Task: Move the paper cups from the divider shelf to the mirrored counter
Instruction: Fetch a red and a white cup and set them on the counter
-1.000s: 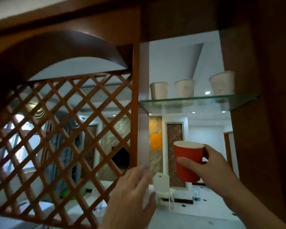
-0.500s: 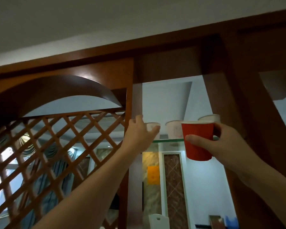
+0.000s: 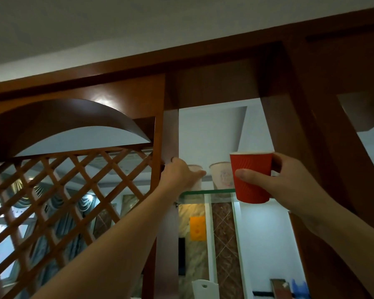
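Two pale cups are standing upright, mouths up, on the glass shelf [image 3: 205, 192]. The left hand [image 3: 181, 175] is wrapping round the left cup [image 3: 196, 180], beside the second cup [image 3: 221, 176]. The right hand [image 3: 289, 186] is gripping a red cup [image 3: 252, 178], also upright.

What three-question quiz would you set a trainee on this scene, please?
1. True or false: the red cup stands on the shelf.
2. What does the left hand grip? A. a bottle B. a white cup C. a plate
3. Which hand holds the red cup?
Key: 1 false; 2 B; 3 the right hand.
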### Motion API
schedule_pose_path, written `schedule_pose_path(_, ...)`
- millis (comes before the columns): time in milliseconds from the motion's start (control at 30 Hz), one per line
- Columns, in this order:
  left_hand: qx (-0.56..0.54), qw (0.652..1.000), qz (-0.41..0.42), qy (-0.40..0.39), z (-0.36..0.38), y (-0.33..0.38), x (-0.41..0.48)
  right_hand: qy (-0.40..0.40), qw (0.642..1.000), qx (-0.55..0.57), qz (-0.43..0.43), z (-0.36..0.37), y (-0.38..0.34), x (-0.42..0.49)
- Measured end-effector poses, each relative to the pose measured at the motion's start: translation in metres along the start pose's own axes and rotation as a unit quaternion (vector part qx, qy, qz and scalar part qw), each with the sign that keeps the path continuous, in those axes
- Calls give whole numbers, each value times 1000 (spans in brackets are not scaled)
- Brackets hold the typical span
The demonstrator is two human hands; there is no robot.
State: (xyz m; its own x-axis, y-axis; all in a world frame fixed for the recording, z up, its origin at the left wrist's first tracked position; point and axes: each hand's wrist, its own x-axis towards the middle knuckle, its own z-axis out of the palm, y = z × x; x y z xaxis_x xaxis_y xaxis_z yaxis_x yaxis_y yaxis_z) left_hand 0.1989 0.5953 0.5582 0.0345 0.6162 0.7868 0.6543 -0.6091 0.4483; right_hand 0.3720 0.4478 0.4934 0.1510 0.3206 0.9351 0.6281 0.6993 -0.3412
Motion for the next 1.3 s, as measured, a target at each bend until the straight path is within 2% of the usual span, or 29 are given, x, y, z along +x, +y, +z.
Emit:
schedule_pose_path(133, -9, 1000, 12, 11, 0, -3, 1, 0, 1000, -1, 0, -1, 2, -2)
schedule_pose_path(300, -129, 989, 51, 51, -12, -9, -17, 0, 1000, -4, -4, -6, 4, -8)
schedule_pose_path(467, -219, 964, 115, 100, -30, -22, -70, -12, 999, 32, 7, -3, 7, -25)
schedule_pose_path(533, -252, 955, 125, 97, -35, -27, -97, -9, 999, 38, 18, 1, 10, -39)
schedule_pose_path(667, -298, 947, 108, 47, -34, -39, -150, -32, 996, 72, 47, 7, 15, -73)
schedule_pose_path(867, -304, 950, 71, 21, -21, -88, -238, -77, 982, 150, 87, 26, 31, -144)
schedule_pose_path(1067, -283, 959, -15, 30, -27, -148, -322, -105, 967, 183, 141, 68, 37, -215)
schedule_pose_path(1300, -236, 963, -108, 75, -83, -220, -387, -174, 940, 239, 172, 147, 17, -275)
